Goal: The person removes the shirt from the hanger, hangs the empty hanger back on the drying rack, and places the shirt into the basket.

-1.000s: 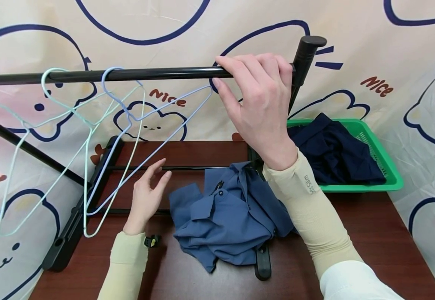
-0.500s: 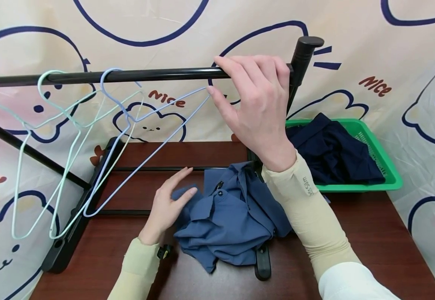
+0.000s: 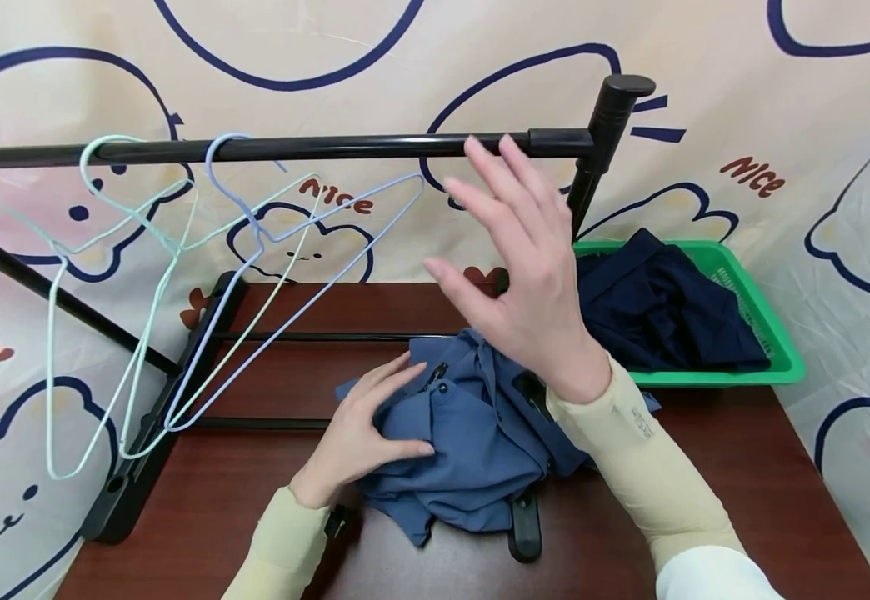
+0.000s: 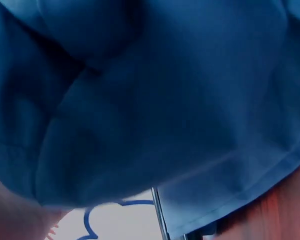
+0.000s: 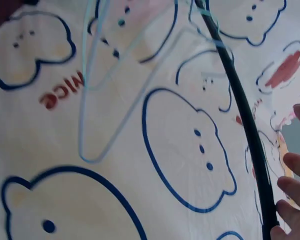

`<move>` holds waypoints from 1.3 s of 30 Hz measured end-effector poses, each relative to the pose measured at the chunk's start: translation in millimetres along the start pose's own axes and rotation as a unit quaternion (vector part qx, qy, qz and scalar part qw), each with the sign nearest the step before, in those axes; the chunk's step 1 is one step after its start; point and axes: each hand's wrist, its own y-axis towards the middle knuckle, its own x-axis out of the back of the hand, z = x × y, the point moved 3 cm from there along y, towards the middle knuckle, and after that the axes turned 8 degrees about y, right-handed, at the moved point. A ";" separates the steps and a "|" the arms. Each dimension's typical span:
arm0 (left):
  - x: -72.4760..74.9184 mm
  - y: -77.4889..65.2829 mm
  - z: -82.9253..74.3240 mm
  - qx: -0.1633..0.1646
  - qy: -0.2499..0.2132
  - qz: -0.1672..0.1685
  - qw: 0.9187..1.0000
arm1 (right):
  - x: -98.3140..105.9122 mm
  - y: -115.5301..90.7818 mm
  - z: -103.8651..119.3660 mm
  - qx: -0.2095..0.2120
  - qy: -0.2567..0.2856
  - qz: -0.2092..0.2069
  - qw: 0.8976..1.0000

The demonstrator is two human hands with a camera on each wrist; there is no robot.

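A crumpled blue shirt (image 3: 472,450) with a dark button lies over the rack's base on the table. My left hand (image 3: 363,429) is at its left side, fingers extended over the cloth and thumb spread; whether it presses the cloth I cannot tell. Blue cloth (image 4: 155,110) fills most of the left wrist view and hides the fingers. My right hand (image 3: 532,258) is raised above the shirt, fingers spread, holding nothing. It is just below and in front of the black rail (image 3: 375,147). Some right fingertips (image 5: 292,182) show beside the rail in the right wrist view.
Mint-green hangers (image 3: 138,333) and a light blue hanger (image 3: 307,300) hang from the rail's left part. A green basket (image 3: 768,333) with dark navy cloth (image 3: 667,308) stands at the back right. The rack's right post (image 3: 607,137) rises beside it. A patterned curtain hangs behind.
My right hand has let go of the rail and moved down with fingers spread. My left hand has moved right and down, onto the shirt. The green hangers have swung.
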 end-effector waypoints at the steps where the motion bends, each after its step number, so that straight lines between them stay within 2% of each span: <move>1: -1.2 -0.2 -2.1 -0.004 0.005 0.008 1.000 | 0.4 -5.8 2.0 -0.007 0.011 0.011 1.000; 5: -8.5 -0.8 -10.7 -0.022 0.056 0.045 0.997 | 1.4 -35.9 4.9 -0.049 0.024 0.083 0.995; 7: -13.5 -1.7 -14.4 -0.017 0.088 0.072 0.993 | 3.1 -54.3 4.1 -0.076 0.022 0.130 0.988; 9: -18.5 -3.0 -17.6 -0.014 0.111 0.095 0.989 | 5.4 -73.9 3.3 -0.108 0.020 0.180 0.977; 11: -23.3 -4.8 -20.2 -0.008 0.124 0.114 0.986 | 8.6 -94.4 3.3 -0.141 0.019 0.230 0.963; 15: -31.4 -8.1 -23.1 -0.006 0.151 0.136 0.979 | 16.2 -134.7 8.6 -0.199 0.005 0.321 0.926; 19: -39.4 -9.0 -23.7 0.003 0.178 0.165 0.970 | 25.3 -169.5 16.8 -0.247 -0.017 0.386 0.889; 23: -45.5 -6.1 -22.5 0.014 0.205 0.179 0.962 | 38.5 -195.6 14.9 -0.302 -0.035 0.410 0.860; 27: -50.1 -1.4 -18.5 0.011 0.229 0.165 0.959 | 50.9 -214.9 7.1 -0.350 -0.050 0.416 0.838; 30: -53.6 1.8 -16.2 0.009 0.246 0.156 0.957 | 51.7 -224.5 5.3 -0.369 -0.047 0.419 0.828; 34: -59.3 8.0 -15.5 0.027 0.263 0.175 0.948 | 44.3 -233.7 8.7 -0.379 -0.019 0.427 0.821; 39: -63.3 14.7 -15.1 0.058 0.266 0.211 0.939 | 33.5 -248.7 8.6 -0.400 0.028 0.451 0.797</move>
